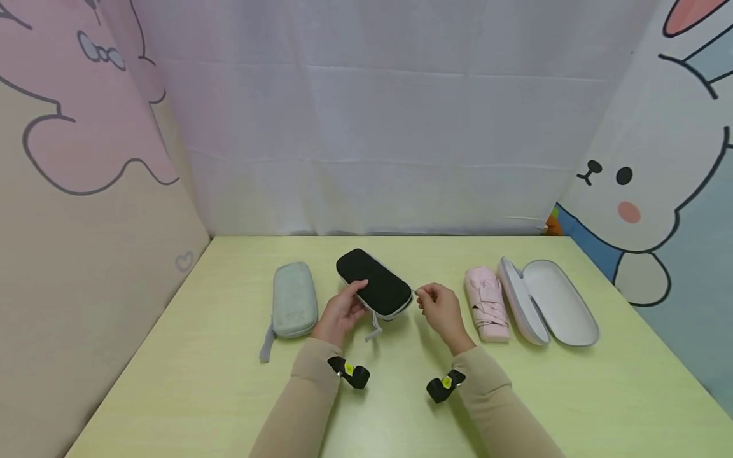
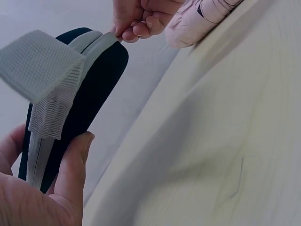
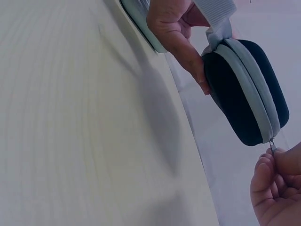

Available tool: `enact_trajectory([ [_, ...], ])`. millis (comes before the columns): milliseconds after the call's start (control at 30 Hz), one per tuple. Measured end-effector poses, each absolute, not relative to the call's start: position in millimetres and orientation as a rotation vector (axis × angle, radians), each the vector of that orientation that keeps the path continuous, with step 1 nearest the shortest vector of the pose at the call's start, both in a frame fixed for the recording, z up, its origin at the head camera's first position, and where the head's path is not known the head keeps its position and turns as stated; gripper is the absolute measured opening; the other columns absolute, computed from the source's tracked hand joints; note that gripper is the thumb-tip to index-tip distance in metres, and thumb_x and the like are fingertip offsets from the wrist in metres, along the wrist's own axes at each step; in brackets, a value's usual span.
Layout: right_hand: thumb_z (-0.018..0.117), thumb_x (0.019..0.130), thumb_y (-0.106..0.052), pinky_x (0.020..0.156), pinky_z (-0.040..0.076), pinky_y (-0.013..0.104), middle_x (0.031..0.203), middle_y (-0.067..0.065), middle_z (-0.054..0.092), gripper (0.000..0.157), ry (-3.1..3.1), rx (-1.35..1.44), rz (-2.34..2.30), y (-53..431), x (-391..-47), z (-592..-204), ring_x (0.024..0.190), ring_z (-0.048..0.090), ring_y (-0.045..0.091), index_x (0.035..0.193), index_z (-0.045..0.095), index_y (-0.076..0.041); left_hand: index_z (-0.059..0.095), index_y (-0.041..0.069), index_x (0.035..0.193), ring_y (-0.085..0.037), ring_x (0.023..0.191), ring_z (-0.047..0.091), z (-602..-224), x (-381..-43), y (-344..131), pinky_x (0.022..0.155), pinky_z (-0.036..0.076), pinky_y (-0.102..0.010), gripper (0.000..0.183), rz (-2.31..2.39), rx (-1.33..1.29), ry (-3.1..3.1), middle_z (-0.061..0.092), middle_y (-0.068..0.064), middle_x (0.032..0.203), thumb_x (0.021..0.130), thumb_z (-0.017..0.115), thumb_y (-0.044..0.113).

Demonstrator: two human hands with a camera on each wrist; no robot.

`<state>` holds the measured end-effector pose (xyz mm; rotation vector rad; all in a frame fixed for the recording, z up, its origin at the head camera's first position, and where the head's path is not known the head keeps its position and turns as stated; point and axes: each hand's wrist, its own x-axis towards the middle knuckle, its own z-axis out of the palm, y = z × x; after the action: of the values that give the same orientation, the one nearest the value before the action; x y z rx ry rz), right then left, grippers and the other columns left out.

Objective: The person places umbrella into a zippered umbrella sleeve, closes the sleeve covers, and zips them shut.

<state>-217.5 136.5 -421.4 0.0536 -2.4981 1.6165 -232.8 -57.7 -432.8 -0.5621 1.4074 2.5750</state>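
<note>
A black zip case (image 1: pixel 375 280) with a pale grey zipper band is held above the table, tilted. My left hand (image 1: pixel 342 310) grips its near left side, thumb on top in the head view. A grey fabric strap (image 2: pixel 56 89) hangs off the case's side, large in the left wrist view. At the case's right end my right hand (image 1: pixel 443 312) pinches the small metal zipper pull (image 3: pixel 272 145) between thumb and finger. Along the side seen in the right wrist view, the zipper band (image 3: pixel 249 84) looks closed. The inside of the case is hidden.
On the table (image 1: pixel 395 407), a pale green zip case (image 1: pixel 294 299) with a grey strap lies left. To the right are a folded pink umbrella (image 1: pixel 487 302) and an open glasses case (image 1: pixel 561 302) with a white interior. Printed cloth walls (image 1: pixel 372 127) enclose the back and sides.
</note>
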Motion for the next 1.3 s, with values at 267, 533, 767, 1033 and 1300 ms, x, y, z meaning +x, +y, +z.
enact_trajectory([
  [267, 0.058, 0.092, -0.006, 0.056, 0.048, 0.024, 0.072, 0.01, 0.061, 0.013, -2.501, 0.075, 1.571, 136.1, -216.1, -421.2, 0.064, 0.059, 0.022, 0.086, 0.063, 0.004, 0.059, -0.006, 0.108, -0.016, 0.076, 0.064, -431.6, -231.2, -55.7, 0.071, 0.051, -0.028, 0.029, 2.635, -0.595, 1.356, 0.067, -0.007, 0.082, 0.084, 0.065, 0.009],
  [533, 0.058, 0.091, -0.005, 0.055, 0.048, 0.025, 0.07, 0.008, 0.06, 0.012, -2.487, 0.139, 1.48, 135.0, -214.3, -419.7, 0.059, 0.056, 0.015, 0.086, 0.064, 0.005, 0.059, -0.006, 0.106, -0.017, 0.077, 0.063, -431.8, -231.9, -54.0, 0.071, 0.051, -0.027, 0.026, 2.688, -0.617, 1.296, 0.067, -0.008, 0.083, 0.085, 0.064, 0.008],
  [767, 0.059, 0.09, -0.004, 0.054, 0.048, 0.027, 0.069, 0.007, 0.061, 0.01, -2.475, 0.174, 1.403, 133.4, -212.9, -419.3, 0.06, 0.057, 0.015, 0.083, 0.064, 0.002, 0.054, -0.009, 0.117, -0.02, 0.087, 0.063, -432.1, -233.2, -51.8, 0.084, 0.048, -0.033, 0.037, 2.703, -0.664, 1.258, 0.066, -0.016, 0.101, 0.086, 0.064, 0.009],
  [1033, 0.06, 0.09, -0.004, 0.055, 0.046, 0.028, 0.069, 0.006, 0.061, 0.01, -2.466, 0.206, 1.353, 128.7, -210.2, -418.7, 0.063, 0.058, 0.018, 0.082, 0.064, 0.002, 0.046, -0.011, 0.127, -0.027, 0.112, 0.053, -429.8, -233.4, -50.3, 0.096, 0.04, -0.037, 0.047, 2.733, -0.71, 1.189, 0.048, -0.025, 0.127, 0.087, 0.062, 0.008],
  [1300, 0.06, 0.09, -0.005, 0.052, 0.045, 0.027, 0.068, 0.006, 0.061, 0.01, -2.445, 0.271, 1.299, 126.9, -208.8, -418.5, 0.06, 0.056, 0.016, 0.083, 0.064, 0.002, 0.043, -0.011, 0.128, -0.024, 0.107, 0.054, -430.0, -232.9, -48.4, 0.097, 0.038, -0.037, 0.049, 2.779, -0.729, 1.074, 0.051, -0.023, 0.126, 0.086, 0.061, 0.006],
])
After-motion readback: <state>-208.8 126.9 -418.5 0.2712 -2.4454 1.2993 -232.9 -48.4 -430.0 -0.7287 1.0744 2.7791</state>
